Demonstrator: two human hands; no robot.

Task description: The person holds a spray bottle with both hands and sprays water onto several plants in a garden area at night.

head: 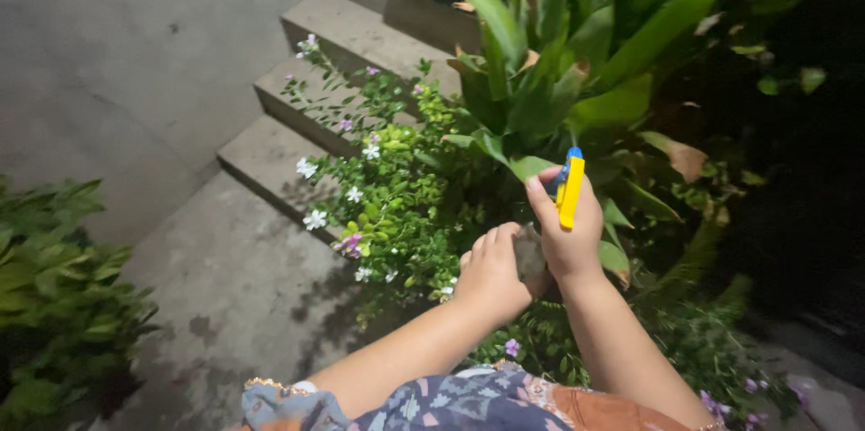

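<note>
Sleeve: patterned blue fabric sleeve point(432, 404), nearest the lens.
Left hand point(491, 273): curled around a withered brown leaf point(530, 258).
Right hand point(568, 228): closed on yellow-and-blue plastic-handled scissors point(569, 188).
Plant: broad-leaved green plant point(577, 53) beyond.

Glossy yellow plastic tool point(570, 191); rough concrete steps point(270, 154)

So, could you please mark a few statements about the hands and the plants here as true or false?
1. The right hand holds a yellow and blue tool. True.
2. The left hand rests on the steps. False: it is at a brownish leaf among the plants.
3. The small flowers beside the steps are red. False: they are white and pinkish purple.
4. A broad-leaved plant stands behind the hands. True.
</note>
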